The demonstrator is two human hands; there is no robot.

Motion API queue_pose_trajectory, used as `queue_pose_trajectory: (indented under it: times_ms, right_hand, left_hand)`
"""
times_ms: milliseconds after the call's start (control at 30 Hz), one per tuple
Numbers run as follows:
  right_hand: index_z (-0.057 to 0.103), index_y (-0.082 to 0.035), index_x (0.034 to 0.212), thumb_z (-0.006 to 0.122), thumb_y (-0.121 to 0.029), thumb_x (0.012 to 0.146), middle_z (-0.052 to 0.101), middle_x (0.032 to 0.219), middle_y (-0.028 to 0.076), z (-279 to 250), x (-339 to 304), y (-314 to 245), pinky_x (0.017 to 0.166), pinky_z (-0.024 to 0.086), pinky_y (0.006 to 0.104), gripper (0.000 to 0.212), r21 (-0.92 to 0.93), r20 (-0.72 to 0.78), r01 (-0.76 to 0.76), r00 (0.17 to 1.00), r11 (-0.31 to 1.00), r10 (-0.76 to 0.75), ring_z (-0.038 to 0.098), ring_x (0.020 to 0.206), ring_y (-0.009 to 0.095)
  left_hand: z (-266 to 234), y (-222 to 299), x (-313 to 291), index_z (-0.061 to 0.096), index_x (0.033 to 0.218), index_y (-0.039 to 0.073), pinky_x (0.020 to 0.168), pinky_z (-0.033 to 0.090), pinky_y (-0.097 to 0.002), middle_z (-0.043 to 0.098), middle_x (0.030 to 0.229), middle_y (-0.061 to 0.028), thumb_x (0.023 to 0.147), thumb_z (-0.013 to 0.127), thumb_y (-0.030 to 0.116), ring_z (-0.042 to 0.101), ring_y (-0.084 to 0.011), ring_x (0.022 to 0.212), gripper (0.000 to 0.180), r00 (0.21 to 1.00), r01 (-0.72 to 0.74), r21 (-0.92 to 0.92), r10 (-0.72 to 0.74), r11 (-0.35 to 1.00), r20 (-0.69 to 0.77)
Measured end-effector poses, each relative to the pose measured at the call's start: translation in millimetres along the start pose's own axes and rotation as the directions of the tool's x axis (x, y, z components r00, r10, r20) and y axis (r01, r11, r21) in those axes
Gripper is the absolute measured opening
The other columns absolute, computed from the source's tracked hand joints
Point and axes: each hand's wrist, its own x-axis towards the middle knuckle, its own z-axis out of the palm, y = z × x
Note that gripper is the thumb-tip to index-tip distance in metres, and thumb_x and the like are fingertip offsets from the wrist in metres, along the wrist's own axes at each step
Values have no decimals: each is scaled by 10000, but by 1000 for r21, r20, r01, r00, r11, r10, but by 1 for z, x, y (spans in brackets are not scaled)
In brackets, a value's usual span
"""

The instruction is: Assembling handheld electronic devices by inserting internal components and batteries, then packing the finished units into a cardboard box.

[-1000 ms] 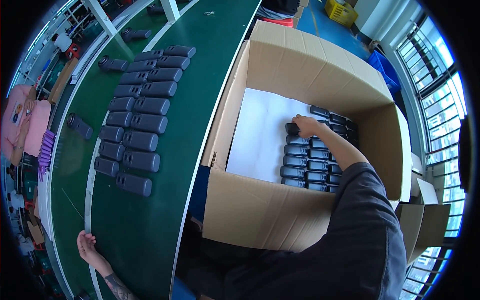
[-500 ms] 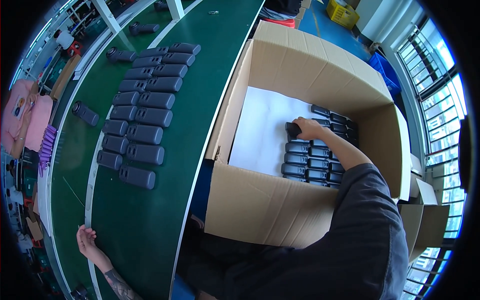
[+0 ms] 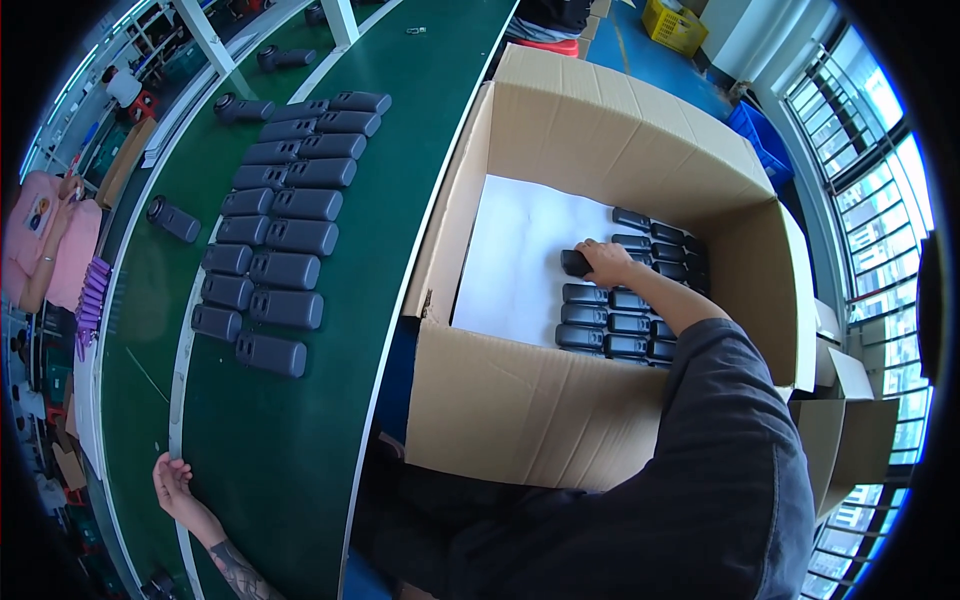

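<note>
Inside a large open cardboard box (image 3: pixel 530 400), my right hand (image 3: pixel 608 263) is closed around a dark plastic device casing (image 3: pixel 574 262). It holds the casing low, over the left end of the packed rows. Several similar dark casings (image 3: pixel 583 314) lie side by side in columns on the box's right part. A white sheet (image 3: pixel 510 235) lines the bottom to their left. Far to the left, my left hand (image 3: pixel 178 490) rests by the pale rail of the green table, its fingers loosely bent and apart, with nothing seen in them.
Two columns of grey casings (image 3: pixel 303 204) lie on the green table (image 3: pixel 290 440). Darker round-ended devices (image 3: pixel 172 219) sit beyond the rail. Across the table is a person in pink (image 3: pixel 50 240), near purple cylinders (image 3: pixel 92 300). Smaller cartons (image 3: pixel 850 440) stand right of the box.
My right hand has lowered the casing, which now lies flatter at the row's left end. My left hand stays in place. The whole view has shifted slightly.
</note>
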Motion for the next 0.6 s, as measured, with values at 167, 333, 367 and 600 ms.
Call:
queue_pose_trajectory:
  times_ms: [167,333,367,600]
  right_hand:
    - [516,-48,1334,733,-214,857,621,1269,146,-4,-10,-6,936,541,384,550,37,3,3,1000,999,-3,647,1093,307]
    - [509,-49,1334,728,-219,849,629,1243,153,3,-27,-14,925,543,389,558,108,-23,87,996,990,-85,651,1082,312]
    - [508,-50,1330,727,-221,845,633,1227,153,9,-29,-19,917,545,392,559,40,-8,131,991,991,-131,654,1074,314]
    - [468,-72,1357,734,-198,852,628,1241,163,16,-32,-27,901,547,393,584,-43,-27,141,990,989,-142,652,1078,316]
  left_hand:
    - [0,0,0,632,1194,0,782,449,-222,626,914,-39,1070,485,253,557,-104,804,318,1000,-1,11,1,1000,-5]
    - [-4,-3,0,631,1207,-3,791,450,-222,630,927,-41,1069,493,266,565,-104,817,332,1000,2,21,-3,1000,14]
    - [-3,-3,0,631,1208,-2,791,450,-222,630,927,-41,1069,493,267,565,-103,817,333,1000,4,21,-4,1000,11]
    - [-6,-1,0,630,1213,0,794,450,-221,628,927,-40,1067,496,276,564,-103,817,339,1000,-3,25,3,1000,1]
